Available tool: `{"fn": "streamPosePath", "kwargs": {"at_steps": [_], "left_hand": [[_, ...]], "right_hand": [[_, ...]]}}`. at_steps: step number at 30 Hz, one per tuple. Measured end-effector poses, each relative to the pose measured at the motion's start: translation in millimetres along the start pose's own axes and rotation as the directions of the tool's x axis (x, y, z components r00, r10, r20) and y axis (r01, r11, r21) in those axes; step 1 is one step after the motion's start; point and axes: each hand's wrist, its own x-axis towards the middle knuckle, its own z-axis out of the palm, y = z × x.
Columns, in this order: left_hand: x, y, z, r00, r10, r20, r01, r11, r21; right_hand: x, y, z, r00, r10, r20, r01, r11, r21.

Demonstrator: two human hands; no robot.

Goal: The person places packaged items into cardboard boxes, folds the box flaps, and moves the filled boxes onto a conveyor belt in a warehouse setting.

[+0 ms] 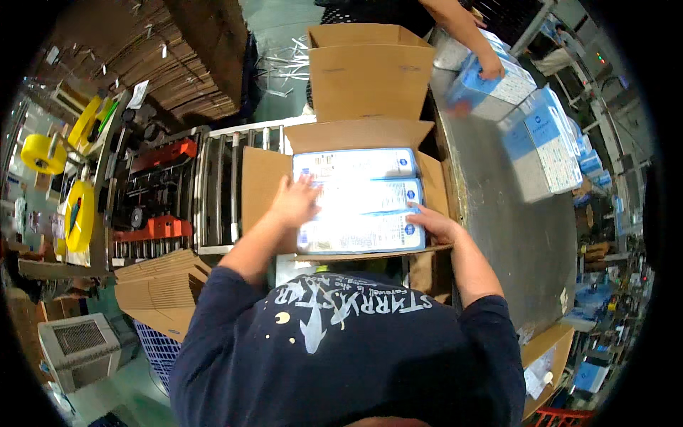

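Observation:
An open cardboard box point(269, 186) stands in front of me with its flaps folded outward. Inside it, three long white packs with blue edges lie side by side: a far pack point(356, 164), a middle pack point(370, 196) and a near pack point(356, 235). My left hand point(295, 201) rests with spread fingers on the left ends of the packs, slightly blurred. At the box's right side, my right hand point(435, 225) touches the right ends of the middle and near packs, its fingers apart. Any layer below these packs is hidden.
Behind stands another open carton point(370, 82). A roller conveyor point(235, 181) and a machine with yellow tape rolls point(80, 213) are at left. On the grey table point(512, 249) at right, another person's hand point(491, 66) touches blue-and-white packs point(544, 142). Flattened cartons point(160, 288) lie near left.

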Motion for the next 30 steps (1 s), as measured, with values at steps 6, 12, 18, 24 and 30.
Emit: {"fn": "streamPosePath", "kwargs": {"at_steps": [6,12,18,24,30], "left_hand": [[-84.3,-139.6,13.5,0.837,-0.419,0.353,0.442,0.135,-0.887],[-28.4,15.1,-52.6,0.916,0.329,0.231,-0.230,0.900,-0.371],[-84.0,2.2,-61.5,0.768,0.495,0.407,0.012,0.624,-0.782],[-87.2,33.9,-74.0,0.724,0.465,0.510,0.140,0.625,-0.768],[-117.8,43.4,-77.3,0.842,0.259,0.473,0.191,0.677,-0.711]], "right_hand": [[2.2,28.5,41.7,0.924,-0.276,-0.265,-0.078,0.542,-0.837],[27.0,50.8,-63.1,0.658,-0.371,-0.655,-0.092,0.824,-0.559],[25.2,5.4,-19.6,0.821,-0.482,-0.308,0.458,0.876,-0.149],[101.7,95.1,-55.1,0.605,-0.518,-0.605,0.010,0.765,-0.644],[49.8,92.8,-78.6,0.856,0.006,-0.517,0.041,0.996,0.080]]}}
